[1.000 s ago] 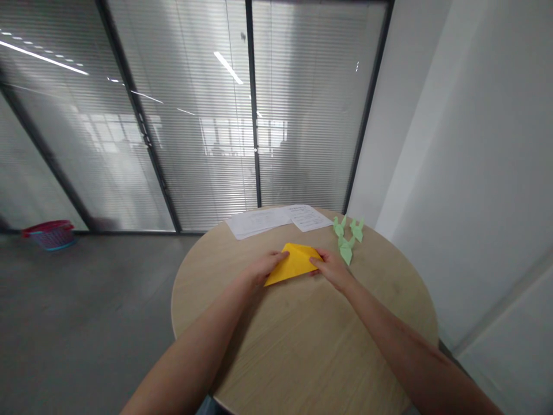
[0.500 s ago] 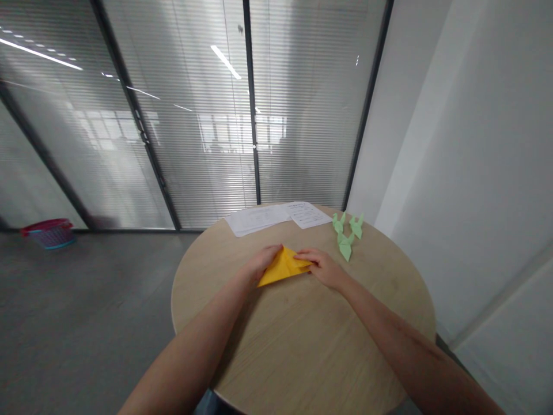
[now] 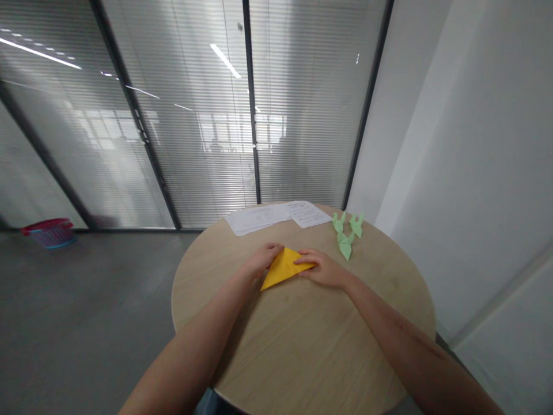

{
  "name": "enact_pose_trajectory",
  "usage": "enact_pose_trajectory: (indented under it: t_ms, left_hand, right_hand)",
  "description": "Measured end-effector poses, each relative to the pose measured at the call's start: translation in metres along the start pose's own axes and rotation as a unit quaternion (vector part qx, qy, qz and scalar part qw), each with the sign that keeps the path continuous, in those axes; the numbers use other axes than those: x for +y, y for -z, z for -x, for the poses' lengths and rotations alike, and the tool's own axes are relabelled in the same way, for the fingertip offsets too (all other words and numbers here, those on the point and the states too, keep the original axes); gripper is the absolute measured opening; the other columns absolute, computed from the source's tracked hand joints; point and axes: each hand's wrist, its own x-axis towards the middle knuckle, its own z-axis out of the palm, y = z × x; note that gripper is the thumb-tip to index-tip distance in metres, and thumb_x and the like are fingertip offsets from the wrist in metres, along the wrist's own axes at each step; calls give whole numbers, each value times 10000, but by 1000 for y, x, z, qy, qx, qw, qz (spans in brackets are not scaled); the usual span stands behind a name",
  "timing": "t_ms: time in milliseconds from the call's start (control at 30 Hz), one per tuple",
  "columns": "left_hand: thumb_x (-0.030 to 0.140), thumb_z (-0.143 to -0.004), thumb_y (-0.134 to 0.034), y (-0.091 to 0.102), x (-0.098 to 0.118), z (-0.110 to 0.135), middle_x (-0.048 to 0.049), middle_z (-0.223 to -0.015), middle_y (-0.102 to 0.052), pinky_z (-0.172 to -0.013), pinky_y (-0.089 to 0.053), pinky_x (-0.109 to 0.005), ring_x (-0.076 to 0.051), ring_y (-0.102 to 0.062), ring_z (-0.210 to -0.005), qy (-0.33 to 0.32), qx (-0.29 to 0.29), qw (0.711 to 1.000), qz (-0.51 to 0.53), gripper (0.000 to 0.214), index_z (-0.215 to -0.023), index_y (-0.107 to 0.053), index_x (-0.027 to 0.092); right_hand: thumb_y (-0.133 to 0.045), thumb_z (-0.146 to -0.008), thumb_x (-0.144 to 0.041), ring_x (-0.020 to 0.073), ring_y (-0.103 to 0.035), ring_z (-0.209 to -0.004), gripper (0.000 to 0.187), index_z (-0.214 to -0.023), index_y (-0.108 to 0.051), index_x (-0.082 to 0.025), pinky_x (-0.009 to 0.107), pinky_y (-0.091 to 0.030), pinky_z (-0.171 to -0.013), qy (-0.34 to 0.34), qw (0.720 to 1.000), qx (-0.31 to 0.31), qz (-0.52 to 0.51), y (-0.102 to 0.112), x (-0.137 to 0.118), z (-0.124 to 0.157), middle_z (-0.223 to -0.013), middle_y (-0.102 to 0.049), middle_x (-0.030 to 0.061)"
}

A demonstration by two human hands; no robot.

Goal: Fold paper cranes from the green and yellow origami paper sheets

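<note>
A folded sheet of yellow origami paper [image 3: 283, 268], roughly triangular, is between my hands over the middle of the round table. My left hand [image 3: 264, 258] pinches its upper left edge, near the top corner. On the other side, my right hand [image 3: 322, 268] grips the right corner, with fingers lying over the paper and the thumb along the lower edge. Part of the right corner is hidden under those fingers.
Three green folded paper cranes [image 3: 345, 245] stand at the right back of the wooden table [image 3: 302, 351]. Printed sheets [image 3: 259, 219] lie along its far edge. A red and blue basket [image 3: 49, 233] sits on the floor at far left, before a glass partition with blinds.
The yellow paper now looks flatter, its lower left tip shifted slightly right and down. My right hand's fingers have spread further over its right corner.
</note>
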Motion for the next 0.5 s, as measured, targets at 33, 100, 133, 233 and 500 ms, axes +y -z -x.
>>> enact_pose_trajectory:
  t_ms: [33,100,133,233,500]
  left_hand:
    - [472,-751,-615,1,1,0,-43,-710,-651,-511,-389,-242,-145,-548,-585,-3,-2,1000,-2,335,-793,-667,144]
    - [457,-738,-642,2,1,1,-46,-727,-665,-515,-383,-236,-142,-546,-599,-9,3,1000,-1,329,-813,-690,141]
    - [453,-732,-654,2,2,1,-47,-734,-671,-518,-382,-235,-142,-546,-604,-14,10,1000,-2,331,-829,-700,139]
    - [463,-718,-673,1,2,1,-46,-739,-676,-544,-390,-237,-145,-549,-620,-46,27,999,-11,358,-850,-718,134]
    - [404,-708,-694,-8,9,2,-48,-767,-673,-621,-431,-253,-153,-574,-681,-112,38,993,-10,273,-784,-695,142]
  right_hand:
    - [-681,-791,-318,238,-545,-1174,274,-1053,-719,-249,423,-403,-1031,-14,1000,-2,-18,1,-1,0,-1284,-578,98]
    - [-631,-826,-370,225,-583,-1104,248,-1005,-713,-218,389,-466,-940,-52,996,9,-69,2,-2,-1,-1230,-610,106]
    - [-615,-832,-384,214,-608,-1040,255,-988,-700,-202,366,-491,-881,-74,992,22,-97,2,-1,-2,-1164,-640,106]
    - [-633,-798,-413,172,-632,-821,281,-939,-646,-170,302,-506,-728,-138,975,58,-166,-1,2,-4,-918,-683,68]
    - [-642,-750,-364,130,-574,-668,220,-812,-633,-153,250,-436,-625,-171,965,66,-189,-6,2,-9,-764,-657,19]
